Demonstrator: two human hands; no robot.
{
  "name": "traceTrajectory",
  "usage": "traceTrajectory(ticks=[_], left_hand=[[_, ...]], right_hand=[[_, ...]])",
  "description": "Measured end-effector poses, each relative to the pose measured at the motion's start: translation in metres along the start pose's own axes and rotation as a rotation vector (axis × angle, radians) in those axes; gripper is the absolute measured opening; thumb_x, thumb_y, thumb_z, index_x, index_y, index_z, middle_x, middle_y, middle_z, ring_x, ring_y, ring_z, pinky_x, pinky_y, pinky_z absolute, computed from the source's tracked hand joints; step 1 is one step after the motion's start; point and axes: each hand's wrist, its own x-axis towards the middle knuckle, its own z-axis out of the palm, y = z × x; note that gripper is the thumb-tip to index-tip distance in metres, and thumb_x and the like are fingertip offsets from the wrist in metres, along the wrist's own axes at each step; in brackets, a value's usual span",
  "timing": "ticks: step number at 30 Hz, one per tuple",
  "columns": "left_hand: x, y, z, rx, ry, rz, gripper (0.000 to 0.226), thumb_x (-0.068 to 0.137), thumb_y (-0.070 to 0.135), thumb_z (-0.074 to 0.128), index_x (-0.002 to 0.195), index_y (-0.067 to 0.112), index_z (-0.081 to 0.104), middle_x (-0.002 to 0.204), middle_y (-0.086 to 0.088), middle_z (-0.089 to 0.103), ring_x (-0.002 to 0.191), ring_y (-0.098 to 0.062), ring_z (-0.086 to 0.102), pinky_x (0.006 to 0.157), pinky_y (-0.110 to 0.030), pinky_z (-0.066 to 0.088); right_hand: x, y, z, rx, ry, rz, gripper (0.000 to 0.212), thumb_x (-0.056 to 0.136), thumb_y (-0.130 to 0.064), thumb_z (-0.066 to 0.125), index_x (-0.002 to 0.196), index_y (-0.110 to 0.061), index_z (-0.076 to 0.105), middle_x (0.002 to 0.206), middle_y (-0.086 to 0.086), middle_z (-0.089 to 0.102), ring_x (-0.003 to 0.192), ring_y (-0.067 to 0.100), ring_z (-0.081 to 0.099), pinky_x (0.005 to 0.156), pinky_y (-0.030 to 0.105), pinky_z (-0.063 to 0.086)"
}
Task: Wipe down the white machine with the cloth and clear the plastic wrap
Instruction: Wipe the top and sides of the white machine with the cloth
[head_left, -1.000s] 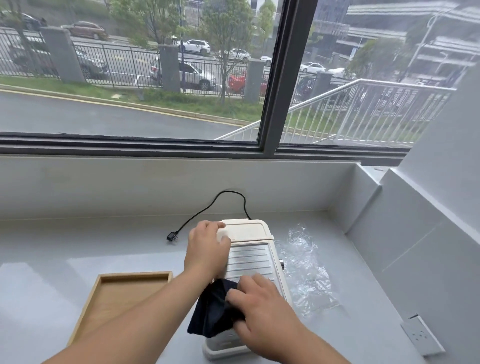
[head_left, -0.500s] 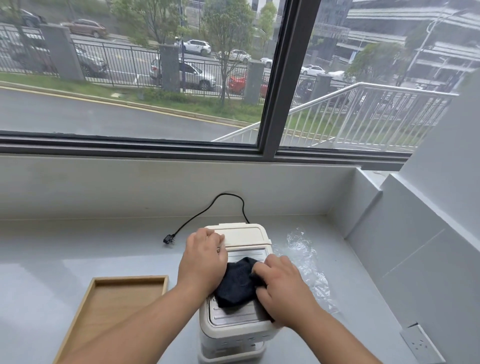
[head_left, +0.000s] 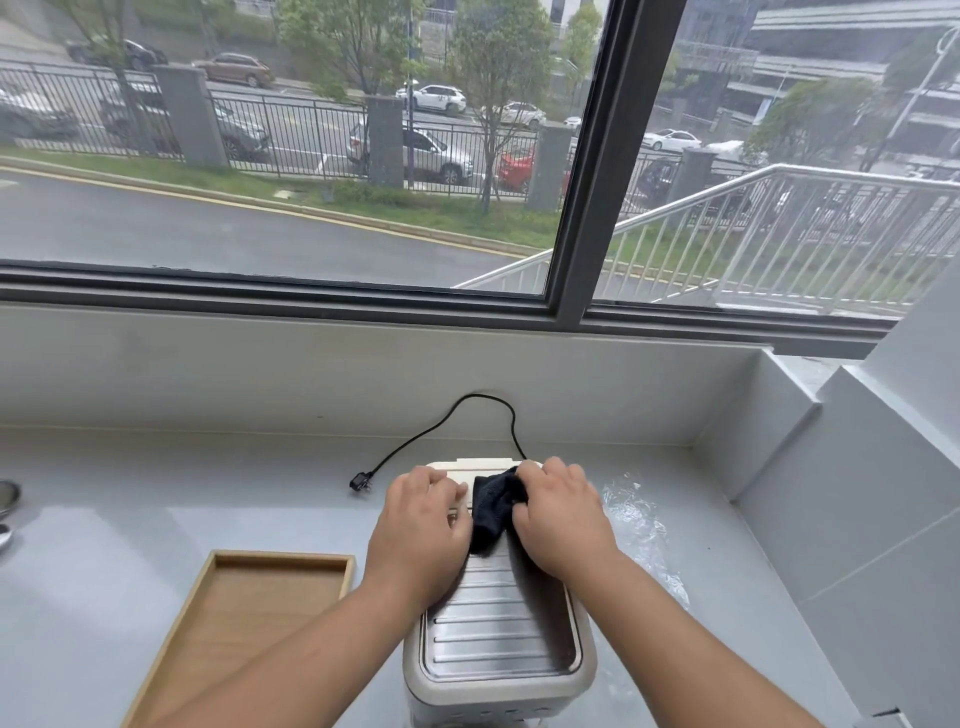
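There's a shallow wooden tray (head_left: 244, 618) sitting empty on the grey tabletop (head_left: 156, 519), down-left of the fingers. A black power cord (head_left: 441, 426) loops up past them toward the wall, its plug (head_left: 360, 482) lying just left. Big window (head_left: 576, 156) beyond, parked cars (head_left: 415, 153) outside.

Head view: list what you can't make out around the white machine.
- White machine: its front is cut off by the bottom edge; any controls there are too blurred to read.
- Machine's far top: covered by the left hand, right hand and dark cloth.
- Cord: its machine end is hidden behind the machine.
- Metal object: cut off by the left edge, unidentifiable.
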Motion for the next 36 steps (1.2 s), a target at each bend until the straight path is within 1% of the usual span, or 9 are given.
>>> traceTrajectory(ticks=[5,11,15,17,19,24,27,31,36], left_hand=[[-0.001,0.006,-0.005,0.036,-0.006,-0.007,0.016,0.091,0.032,0.059,0.1,0.021,0.067,0.118,0.006,0.057,0.115,-0.023,0.047,0.092,-0.037,0.045],[-0.007,0.011,-0.016,-0.098,0.042,0.016,0.066,0.088,0.054,0.054,0.148,0.026,0.045,0.153,0.007,0.043,0.139,-0.017,0.038,0.116,-0.04,0.032],[-0.007,0.006,-0.019,-0.192,0.015,-0.059,0.077,0.086,0.069,0.031,0.15,0.029,0.046,0.162,0.003,0.033,0.147,-0.016,0.027,0.122,-0.036,0.023],[-0.005,-0.001,-0.018,-0.273,-0.015,-0.118,0.082,0.081,0.08,0.035,0.142,0.027,0.051,0.157,0.004,0.037,0.143,-0.016,0.032,0.119,-0.035,0.027],[0.0,-0.012,-0.021,-0.315,-0.071,-0.143,0.076,0.072,0.084,0.052,0.126,0.03,0.053,0.143,0.013,0.04,0.13,-0.009,0.041,0.107,-0.03,0.038],[0.02,-0.04,-0.039,-0.318,-0.148,-0.212,0.04,0.072,0.052,0.079,0.08,0.031,0.045,0.092,0.008,0.058,0.079,-0.015,0.056,0.066,-0.031,0.044],[0.026,-0.055,-0.046,-0.398,-0.159,-0.294,0.028,0.08,0.045,0.072,0.09,0.047,0.046,0.088,0.009,0.068,0.078,-0.013,0.066,0.073,-0.037,0.053],[0.028,-0.062,-0.043,-0.486,-0.2,-0.291,0.054,0.079,0.039,0.066,0.106,0.075,0.037,0.086,0.008,0.07,0.076,-0.012,0.07,0.076,-0.04,0.059],[0.033,-0.068,-0.034,-0.856,-0.27,-0.402,0.05,0.07,0.015,0.059,0.108,0.049,0.059,0.075,-0.001,0.067,0.064,-0.019,0.064,0.079,-0.047,0.061]], right_hand=[[0.024,-0.01,-0.006,0.0,-0.003,0.019,0.02,0.091,-0.029,0.05,0.11,-0.021,0.049,0.112,0.007,0.052,0.105,0.033,0.045,0.089,0.043,0.038],[0.04,-0.046,-0.005,0.059,-0.099,-0.059,0.027,0.091,-0.03,0.058,0.113,-0.017,0.05,0.112,0.009,0.053,0.11,0.033,0.049,0.08,0.04,0.038],[0.048,-0.063,-0.017,0.319,-0.26,-0.051,0.036,0.088,-0.048,0.061,0.118,-0.029,0.059,0.106,-0.004,0.062,0.098,0.021,0.059,0.061,0.029,0.036],[0.046,-0.062,-0.023,0.394,-0.302,-0.036,0.046,0.081,-0.059,0.058,0.122,-0.038,0.06,0.108,-0.012,0.067,0.096,0.013,0.063,0.07,0.027,0.047],[0.037,-0.055,-0.029,0.485,-0.301,-0.023,0.06,0.076,-0.062,0.056,0.132,-0.039,0.059,0.122,-0.014,0.069,0.112,0.012,0.065,0.097,0.04,0.052],[0.007,-0.036,-0.023,0.661,-0.228,-0.066,0.045,0.09,-0.03,0.055,0.134,-0.038,0.059,0.122,-0.018,0.07,0.117,0.008,0.063,0.107,0.04,0.048],[-0.018,-0.034,-0.005,0.412,-0.009,-0.131,0.048,0.095,-0.027,0.051,0.141,-0.039,0.052,0.129,-0.024,0.058,0.13,0.011,0.046,0.106,0.03,0.041],[-0.033,-0.037,0.015,0.216,-0.004,-0.151,0.049,0.104,-0.037,0.049,0.152,-0.03,0.047,0.163,-0.005,0.038,0.149,0.013,0.028,0.121,0.028,0.02],[-0.035,-0.042,0.019,0.091,-0.002,-0.122,0.054,0.101,-0.057,0.039,0.153,-0.041,0.04,0.168,-0.006,0.03,0.156,0.024,0.016,0.128,0.042,0.009]])
